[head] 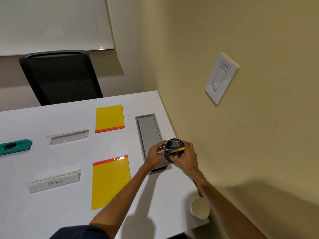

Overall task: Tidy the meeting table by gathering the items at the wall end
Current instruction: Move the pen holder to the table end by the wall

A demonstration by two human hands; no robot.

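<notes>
A black mesh pen cup (174, 145) stands at the wall end of the white table (51, 213), with a yellow pen and a purple pen lying across its mouth. My right hand (187, 156) wraps around the cup's right side. My left hand (155, 156) touches its left side with fingers curled. Two yellow notepads with red bindings lie flat: one far (109, 118), one near (110, 181). Two clear name holders sit left of them: a blank one (69, 136) and one marked "OSTRICH" (55, 181). A teal eraser (15, 146) lies at the left edge.
A grey cable hatch (148, 131) is set into the table under the cup. A white paper cup (200, 207) stands near the table's corner by the beige wall. A black mesh chair (60, 78) is pushed in at the far side. A wall switch (221, 78) is mounted right.
</notes>
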